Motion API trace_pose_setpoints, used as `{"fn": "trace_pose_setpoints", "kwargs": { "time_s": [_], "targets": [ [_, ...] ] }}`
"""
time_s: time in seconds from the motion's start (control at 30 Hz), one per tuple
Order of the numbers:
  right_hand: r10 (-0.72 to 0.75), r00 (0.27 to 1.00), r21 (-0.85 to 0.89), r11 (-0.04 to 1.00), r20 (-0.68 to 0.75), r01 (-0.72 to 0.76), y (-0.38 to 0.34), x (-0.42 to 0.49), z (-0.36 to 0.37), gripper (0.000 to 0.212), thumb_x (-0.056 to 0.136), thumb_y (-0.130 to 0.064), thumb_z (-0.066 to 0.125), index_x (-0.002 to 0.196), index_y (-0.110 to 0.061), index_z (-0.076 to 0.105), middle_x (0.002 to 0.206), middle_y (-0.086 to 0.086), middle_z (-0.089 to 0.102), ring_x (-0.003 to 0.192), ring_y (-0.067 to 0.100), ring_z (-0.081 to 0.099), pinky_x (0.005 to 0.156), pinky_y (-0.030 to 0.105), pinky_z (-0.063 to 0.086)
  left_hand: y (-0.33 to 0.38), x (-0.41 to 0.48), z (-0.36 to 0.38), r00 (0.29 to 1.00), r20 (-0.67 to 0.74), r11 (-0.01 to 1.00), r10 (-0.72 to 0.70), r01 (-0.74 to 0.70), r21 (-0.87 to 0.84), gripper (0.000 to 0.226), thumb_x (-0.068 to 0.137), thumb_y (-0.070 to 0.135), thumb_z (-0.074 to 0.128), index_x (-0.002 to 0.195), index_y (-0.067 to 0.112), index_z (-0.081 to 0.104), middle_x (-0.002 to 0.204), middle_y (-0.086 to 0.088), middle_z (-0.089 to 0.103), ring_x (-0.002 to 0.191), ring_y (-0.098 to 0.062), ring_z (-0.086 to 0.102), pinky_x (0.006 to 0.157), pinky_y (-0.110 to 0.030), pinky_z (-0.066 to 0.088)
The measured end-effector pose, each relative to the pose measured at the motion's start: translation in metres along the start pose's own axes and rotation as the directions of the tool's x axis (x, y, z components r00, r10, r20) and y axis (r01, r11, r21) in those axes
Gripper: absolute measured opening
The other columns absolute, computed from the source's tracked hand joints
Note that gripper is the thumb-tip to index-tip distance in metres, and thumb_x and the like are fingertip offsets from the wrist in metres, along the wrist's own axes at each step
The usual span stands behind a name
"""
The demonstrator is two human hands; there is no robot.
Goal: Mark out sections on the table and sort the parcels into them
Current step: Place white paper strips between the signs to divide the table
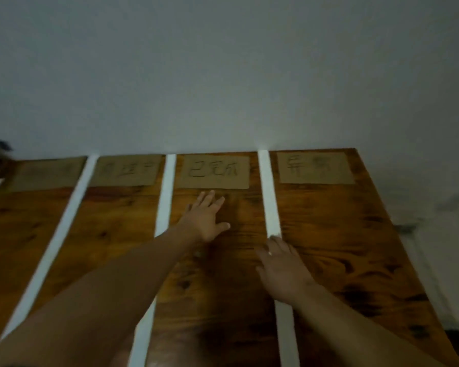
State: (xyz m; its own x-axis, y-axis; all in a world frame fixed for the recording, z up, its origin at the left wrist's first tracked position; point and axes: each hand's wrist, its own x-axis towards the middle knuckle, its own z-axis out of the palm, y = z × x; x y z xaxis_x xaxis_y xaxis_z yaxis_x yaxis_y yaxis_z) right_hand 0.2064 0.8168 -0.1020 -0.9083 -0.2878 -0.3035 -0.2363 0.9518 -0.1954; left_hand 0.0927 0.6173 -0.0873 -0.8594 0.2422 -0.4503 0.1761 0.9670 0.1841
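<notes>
Pale wall [223,75] is met by a varnished wooden bench [342,234], divided into lanes by white tape strips [66,226]. Brown card labels [214,172] are laid along its far edge. The left hand [206,221] is laid flat, fingers straight, just below the third label. The right hand [282,268] is pressed, fingers extended, upon the rightmost strip [269,192].

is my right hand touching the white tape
Touching. The head view shows the right hand lying flat across the rightmost tape strip, which runs under the fingers and out by the wrist.
</notes>
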Motion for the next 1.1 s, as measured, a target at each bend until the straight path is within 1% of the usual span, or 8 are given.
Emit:
{"fn": "trace_pose_setpoints", "kwargs": {
  "time_s": [0.07, 0.13, 0.3, 0.43, 0.6, 0.77, 0.93, 1.1],
  "targets": [
    [-0.082, 0.997, 0.029, 0.996, -0.010, 0.082, -0.027, 0.014, -0.024, 0.041, 0.092, -0.031, 0.049, 0.130, -0.016, 0.053, 0.139, 0.009, 0.044, 0.134, 0.030, 0.038, 0.107, 0.044, 0.034, -0.042, -0.033, -0.013, 0.995, -0.063, 0.997, -0.071, 0.071, -0.012, 0.077, 0.090, 0.059, 0.043, 0.151, 0.031, 0.006, 0.159, 0.000, -0.011, 0.146, -0.022, -0.013, 0.115, -0.051, 0.005],
    [-0.145, 0.989, 0.012, 0.989, 0.036, 0.145, -0.054, 0.027, -0.040, 0.048, 0.099, -0.036, 0.038, 0.144, -0.018, 0.035, 0.153, 0.006, 0.025, 0.143, 0.026, 0.017, 0.114, 0.041, 0.019, -0.083, -0.069, -0.027, 0.983, -0.101, 0.988, -0.154, 0.151, -0.034, 0.076, 0.091, 0.058, 0.044, 0.152, 0.029, 0.008, 0.159, 0.000, -0.010, 0.146, -0.023, -0.012, 0.116, -0.051, 0.006],
    [-0.261, 0.965, -0.013, 0.965, 0.031, 0.262, -0.159, 0.049, -0.067, 0.052, 0.099, -0.039, 0.041, 0.146, -0.019, 0.032, 0.151, 0.006, 0.027, 0.141, 0.025, 0.020, 0.114, 0.040, 0.024, -0.196, -0.164, -0.038, 0.914, -0.159, 0.927, -0.374, 0.367, -0.070, 0.082, 0.083, 0.072, 0.033, 0.150, 0.031, 0.012, 0.160, 0.003, -0.003, 0.146, -0.022, -0.010, 0.116, -0.051, 0.008],
    [-0.321, 0.947, -0.011, 0.947, 0.019, 0.321, -0.261, 0.057, -0.065, 0.053, 0.099, -0.039, 0.042, 0.146, -0.019, 0.032, 0.149, 0.007, 0.030, 0.138, 0.027, 0.026, 0.112, 0.040, 0.029, -0.285, -0.252, -0.030, 0.845, -0.182, 0.864, -0.504, 0.487, -0.131, 0.074, 0.090, 0.058, 0.044, 0.151, 0.030, 0.012, 0.160, 0.001, -0.005, 0.146, -0.024, -0.007, 0.115, -0.053, 0.009],
    [-0.344, 0.936, 0.020, 0.939, 0.072, 0.344, -0.395, 0.052, -0.039, 0.058, 0.099, -0.041, 0.042, 0.149, -0.018, 0.026, 0.154, 0.008, 0.023, 0.143, 0.027, 0.018, 0.114, 0.037, 0.022, -0.400, -0.351, -0.001, 0.830, -0.129, 0.838, -0.543, 0.524, -0.154, 0.075, 0.090, 0.058, 0.046, 0.150, 0.032, 0.010, 0.160, 0.000, -0.004, 0.147, -0.025, -0.006, 0.116, -0.053, 0.011],
    [-0.383, 0.920, 0.051, 0.924, 0.090, 0.380, -0.499, 0.052, -0.004, 0.054, 0.098, -0.040, 0.045, 0.145, -0.016, 0.035, 0.146, 0.008, 0.036, 0.136, 0.026, 0.030, 0.111, 0.036, 0.030, -0.481, -0.411, 0.025, 0.808, -0.052, 0.802, -0.587, 0.571, -0.177, 0.075, 0.090, 0.060, 0.043, 0.151, 0.030, 0.010, 0.160, -0.001, -0.004, 0.146, -0.024, -0.008, 0.115, -0.052, 0.007],
    [-0.413, 0.900, 0.058, 0.911, 0.143, 0.409, -0.563, 0.084, 0.019, 0.055, 0.099, -0.041, 0.042, 0.146, -0.014, 0.032, 0.147, 0.008, 0.033, 0.137, 0.026, 0.027, 0.111, 0.033, 0.026, -0.538, -0.407, 0.035, 0.860, -0.042, 0.858, -0.509, 0.503, -0.100, 0.067, 0.096, 0.052, 0.036, 0.152, 0.028, 0.008, 0.160, -0.002, -0.005, 0.146, -0.025, -0.009, 0.115, -0.052, 0.007],
    [-0.438, 0.883, 0.083, 0.899, 0.167, 0.430, -0.615, 0.138, 0.046, 0.054, 0.099, -0.041, 0.041, 0.145, -0.014, 0.033, 0.146, 0.009, 0.036, 0.134, 0.028, 0.031, 0.111, 0.034, 0.028, -0.585, -0.377, 0.042, 0.910, 0.005, 0.910, -0.414, 0.414, 0.007, 0.062, 0.099, 0.039, 0.035, 0.152, 0.024, 0.005, 0.160, -0.001, -0.007, 0.146, -0.023, -0.012, 0.116, -0.050, 0.002]
  ]
}}
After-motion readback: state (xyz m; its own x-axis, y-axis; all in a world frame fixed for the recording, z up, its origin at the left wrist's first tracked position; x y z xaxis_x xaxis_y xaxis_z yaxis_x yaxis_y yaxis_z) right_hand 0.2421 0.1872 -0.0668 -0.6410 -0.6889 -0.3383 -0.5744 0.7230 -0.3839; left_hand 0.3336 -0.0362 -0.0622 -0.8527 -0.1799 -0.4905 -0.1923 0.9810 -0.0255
